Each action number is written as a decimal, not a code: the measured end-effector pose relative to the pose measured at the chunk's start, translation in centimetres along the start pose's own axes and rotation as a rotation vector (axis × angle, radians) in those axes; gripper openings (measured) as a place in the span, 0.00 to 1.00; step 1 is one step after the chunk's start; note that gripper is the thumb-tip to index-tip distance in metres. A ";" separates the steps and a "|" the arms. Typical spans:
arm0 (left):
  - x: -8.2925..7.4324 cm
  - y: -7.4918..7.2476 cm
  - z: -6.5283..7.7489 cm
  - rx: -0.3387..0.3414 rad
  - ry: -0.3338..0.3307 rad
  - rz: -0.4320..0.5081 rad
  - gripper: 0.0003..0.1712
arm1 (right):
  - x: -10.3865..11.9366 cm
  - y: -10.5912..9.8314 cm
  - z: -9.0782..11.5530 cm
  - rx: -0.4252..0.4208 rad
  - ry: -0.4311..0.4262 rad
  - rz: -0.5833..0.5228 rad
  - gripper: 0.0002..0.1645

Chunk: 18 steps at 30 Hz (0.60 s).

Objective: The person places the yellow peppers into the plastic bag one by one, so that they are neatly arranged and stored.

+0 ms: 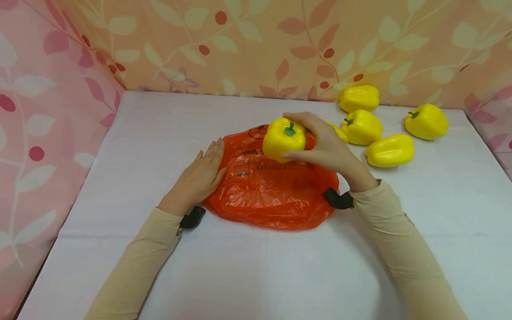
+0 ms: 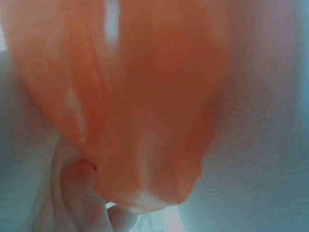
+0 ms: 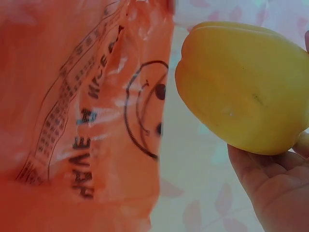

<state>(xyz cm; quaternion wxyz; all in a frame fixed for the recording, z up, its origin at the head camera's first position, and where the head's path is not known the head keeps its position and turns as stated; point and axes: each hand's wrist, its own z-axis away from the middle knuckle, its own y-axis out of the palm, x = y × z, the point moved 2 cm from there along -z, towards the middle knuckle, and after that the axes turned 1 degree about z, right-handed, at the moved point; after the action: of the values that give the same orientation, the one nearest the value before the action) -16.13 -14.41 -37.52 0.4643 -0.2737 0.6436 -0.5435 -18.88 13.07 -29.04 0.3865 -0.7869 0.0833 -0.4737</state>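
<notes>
An orange-red plastic bag point(image 1: 276, 195) with black print lies on the table in the head view. My left hand point(image 1: 196, 180) rests at its left edge, fingers straight. Above the upper part of the bag, my right hand point(image 1: 330, 144) grips a yellow bell pepper point(image 1: 280, 142) by its sides, its green stem facing the head camera. In the right wrist view the pepper point(image 3: 246, 92) is apart from the bag point(image 3: 106, 111), whose smiley print shows. Bag film point(image 2: 145, 106) fills most of the left wrist view, blurred. Whether the bag holds anything is unclear.
Several more yellow bell peppers lie at the back right, among them one near the back edge point(image 1: 359, 98), one far right point(image 1: 426, 122) and one nearer point(image 1: 390, 151). Another point(image 1: 338, 131) is partly hidden behind my right hand. Patterned cloth point(image 1: 248, 49) hangs behind the white table point(image 1: 256, 271).
</notes>
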 end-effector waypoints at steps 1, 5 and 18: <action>0.0 0.0 0.0 -0.001 0.001 0.000 0.39 | 0.1 0.1 -0.2 0.008 -0.003 0.001 0.46; 0.0 0.0 0.0 0.001 -0.003 0.000 0.39 | 0.7 0.7 -0.9 0.027 -0.027 0.001 0.47; 0.0 0.0 0.2 -0.002 -0.017 0.013 0.39 | 1.4 3.8 -3.3 0.112 -0.032 -0.046 0.45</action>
<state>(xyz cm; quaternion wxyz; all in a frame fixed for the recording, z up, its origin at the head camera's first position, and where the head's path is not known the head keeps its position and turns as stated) -16.00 -14.48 -37.52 0.4732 -0.2744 0.6418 -0.5375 -19.88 8.03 -29.88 0.4202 -0.7732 0.0323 -0.4739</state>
